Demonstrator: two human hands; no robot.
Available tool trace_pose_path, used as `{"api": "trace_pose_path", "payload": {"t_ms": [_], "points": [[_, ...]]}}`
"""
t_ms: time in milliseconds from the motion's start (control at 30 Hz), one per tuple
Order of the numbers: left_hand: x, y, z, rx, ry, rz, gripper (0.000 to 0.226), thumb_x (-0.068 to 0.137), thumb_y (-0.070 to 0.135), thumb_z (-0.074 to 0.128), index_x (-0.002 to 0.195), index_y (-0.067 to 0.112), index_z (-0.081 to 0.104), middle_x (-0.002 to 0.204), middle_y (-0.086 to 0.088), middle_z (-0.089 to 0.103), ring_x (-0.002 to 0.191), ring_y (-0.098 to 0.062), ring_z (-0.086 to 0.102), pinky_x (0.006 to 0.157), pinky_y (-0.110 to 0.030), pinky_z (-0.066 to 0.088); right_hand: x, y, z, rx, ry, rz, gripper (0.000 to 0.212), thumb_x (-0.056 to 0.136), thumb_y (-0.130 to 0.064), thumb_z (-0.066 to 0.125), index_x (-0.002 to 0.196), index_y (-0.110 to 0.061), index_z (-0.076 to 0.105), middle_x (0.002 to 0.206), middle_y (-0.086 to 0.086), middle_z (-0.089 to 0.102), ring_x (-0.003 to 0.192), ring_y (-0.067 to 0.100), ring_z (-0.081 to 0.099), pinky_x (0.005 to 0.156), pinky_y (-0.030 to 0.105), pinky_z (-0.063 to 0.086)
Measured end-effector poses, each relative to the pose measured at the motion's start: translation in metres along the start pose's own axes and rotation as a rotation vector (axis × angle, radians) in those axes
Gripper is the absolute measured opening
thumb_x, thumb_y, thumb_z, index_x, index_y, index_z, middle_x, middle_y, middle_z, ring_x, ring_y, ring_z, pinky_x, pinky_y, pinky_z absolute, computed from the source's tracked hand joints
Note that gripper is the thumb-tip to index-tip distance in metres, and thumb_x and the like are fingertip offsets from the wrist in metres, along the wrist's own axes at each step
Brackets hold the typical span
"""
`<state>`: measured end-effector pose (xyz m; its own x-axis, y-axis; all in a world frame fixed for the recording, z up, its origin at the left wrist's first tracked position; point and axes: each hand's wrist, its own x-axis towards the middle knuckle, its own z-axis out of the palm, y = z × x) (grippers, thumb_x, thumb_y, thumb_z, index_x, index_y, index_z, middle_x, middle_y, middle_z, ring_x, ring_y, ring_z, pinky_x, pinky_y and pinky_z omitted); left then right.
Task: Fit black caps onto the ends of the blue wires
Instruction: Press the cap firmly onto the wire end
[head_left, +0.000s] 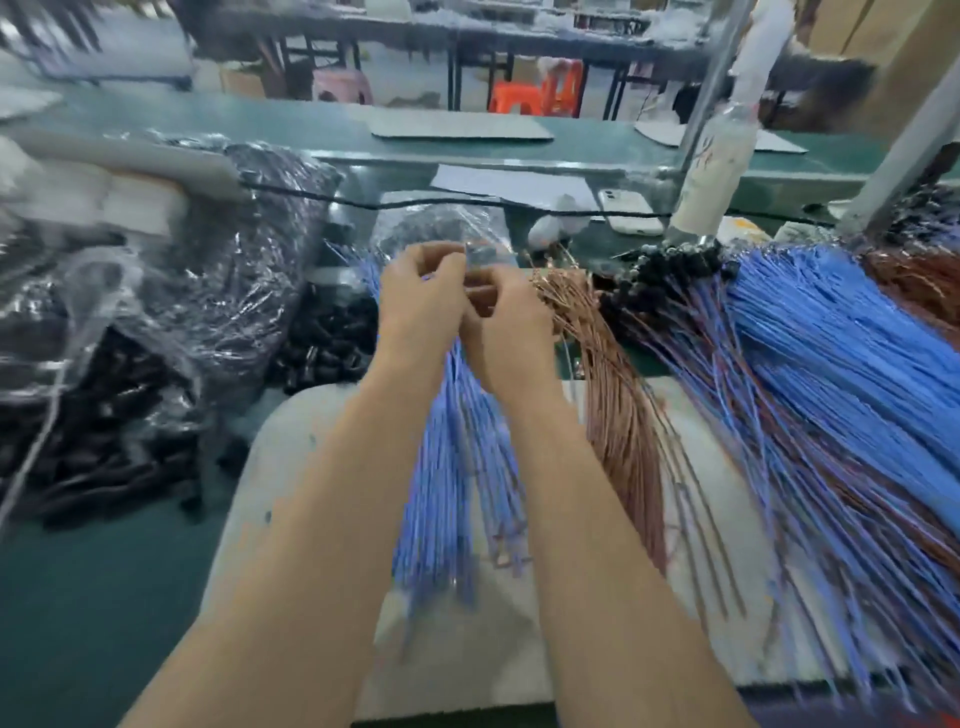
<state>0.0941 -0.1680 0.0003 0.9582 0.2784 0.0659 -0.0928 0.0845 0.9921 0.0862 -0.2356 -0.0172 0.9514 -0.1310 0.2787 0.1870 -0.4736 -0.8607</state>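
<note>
Both forearms reach forward over a white pad, and the left hand and right hand meet above the blue wires. Their fingers curl inward and pinch a small grey piece, too blurred to name. The blue wires fan out beneath the wrists, with brown wires just to their right. Loose black caps are heaped left of the hands, beside a crinkled clear plastic bag holding dark parts. Farther right lie capped wires.
</note>
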Motion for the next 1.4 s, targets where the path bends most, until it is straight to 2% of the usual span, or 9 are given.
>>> {"api": "trace_pose_path", "payload": {"t_ms": [200, 333, 600, 733, 833, 933, 1100, 1233, 1400], "points": [[0.017, 0.005, -0.093, -0.037, 0.191, 0.026, 0.022, 0.092, 0.007, 0.049, 0.081, 0.022, 0.06, 0.076, 0.003, 0.055, 0.071, -0.01, 0.051, 0.066, -0.023, 0.041, 0.001, -0.009, 0.076, -0.259, -0.206, -0.091, 0.031, 0.092, -0.011, 0.05, 0.118, -0.015, 0.066, 0.12, 0.008, 0.063, 0.112, 0.026, 0.055, 0.093, 0.033, 0.041], [0.021, 0.018, -0.124, -0.1, 0.212, 0.025, 0.017, 0.092, 0.008, 0.05, 0.084, 0.019, 0.06, 0.072, 0.006, 0.058, 0.062, -0.003, 0.052, 0.063, -0.021, 0.045, 0.008, -0.014, 0.105, -0.533, -0.275, -0.127, 0.039, 0.094, -0.015, 0.045, 0.129, -0.027, 0.057, 0.13, 0.003, 0.053, 0.118, 0.03, 0.039, 0.083, 0.035, 0.037], [0.023, 0.023, -0.129, -0.138, 0.214, 0.034, 0.019, 0.093, 0.008, 0.049, 0.082, 0.02, 0.059, 0.078, 0.005, 0.058, 0.075, -0.007, 0.055, 0.068, -0.022, 0.046, 0.007, -0.021, 0.129, -0.663, -0.184, -0.089, 0.021, 0.092, -0.038, 0.057, 0.11, -0.028, 0.062, 0.124, 0.005, 0.045, 0.118, 0.03, 0.036, 0.097, 0.04, 0.03], [0.024, 0.014, -0.12, -0.111, 0.2, 0.021, 0.017, 0.093, 0.009, 0.05, 0.085, 0.02, 0.059, 0.08, 0.005, 0.057, 0.076, -0.008, 0.054, 0.071, -0.022, 0.045, 0.006, -0.021, 0.125, -0.515, -0.154, -0.048, 0.021, 0.092, -0.036, 0.058, 0.106, -0.022, 0.064, 0.119, 0.007, 0.05, 0.115, 0.028, 0.042, 0.095, 0.038, 0.034], [0.024, 0.006, -0.113, -0.032, 0.196, 0.042, 0.017, 0.092, 0.009, 0.051, 0.085, 0.022, 0.059, 0.082, 0.006, 0.058, 0.08, -0.007, 0.056, 0.074, -0.022, 0.047, 0.009, -0.024, 0.1, -0.068, -0.116, 0.041, 0.018, 0.091, -0.026, 0.06, 0.102, -0.012, 0.062, 0.1, 0.003, 0.062, 0.098, 0.022, 0.058, 0.081, 0.027, 0.044], [0.021, -0.004, -0.1, 0.046, 0.098, 0.0, 0.015, 0.092, 0.013, 0.055, 0.084, 0.025, 0.059, 0.084, 0.005, 0.063, 0.078, -0.006, 0.06, 0.075, -0.024, 0.051, 0.014, -0.026, 0.062, 0.243, -0.081, 0.115, 0.016, 0.088, -0.02, 0.066, 0.098, -0.01, 0.058, 0.094, 0.009, 0.068, 0.086, 0.025, 0.067, 0.077, 0.033, 0.054], [0.007, -0.016, -0.059, 0.003, -0.079, -0.071, 0.01, 0.092, 0.015, 0.06, 0.082, 0.015, 0.059, 0.076, -0.004, 0.066, 0.061, -0.005, 0.062, 0.055, -0.014, 0.05, 0.01, -0.01, 0.019, 0.261, -0.067, 0.06, 0.008, 0.089, -0.011, 0.064, 0.082, -0.012, 0.064, 0.079, 0.01, 0.071, 0.073, 0.02, 0.07, 0.067, 0.027, 0.057], [0.002, -0.025, -0.05, -0.142, -0.113, -0.211, 0.005, 0.092, 0.006, 0.057, 0.088, 0.006, 0.061, 0.079, -0.008, 0.064, 0.065, -0.008, 0.063, 0.06, -0.013, 0.052, -0.001, 0.007, 0.004, 0.383, -0.164, 0.103, 0.022, 0.093, -0.002, 0.054, 0.085, -0.016, 0.068, 0.081, 0.004, 0.071, 0.074, 0.013, 0.07, 0.07, 0.022, 0.054], [0.0, -0.033, -0.054, -0.269, 0.034, -0.3, 0.012, 0.089, 0.011, 0.06, 0.077, 0.013, 0.062, 0.064, 0.004, 0.057, 0.057, -0.004, 0.053, 0.051, -0.016, 0.046, -0.01, 0.017, 0.011, 0.056, -0.154, 0.009, 0.015, 0.092, -0.015, 0.058, 0.1, -0.016, 0.071, 0.093, 0.0, 0.071, 0.087, 0.014, 0.066, 0.085, 0.032, 0.053]]}}
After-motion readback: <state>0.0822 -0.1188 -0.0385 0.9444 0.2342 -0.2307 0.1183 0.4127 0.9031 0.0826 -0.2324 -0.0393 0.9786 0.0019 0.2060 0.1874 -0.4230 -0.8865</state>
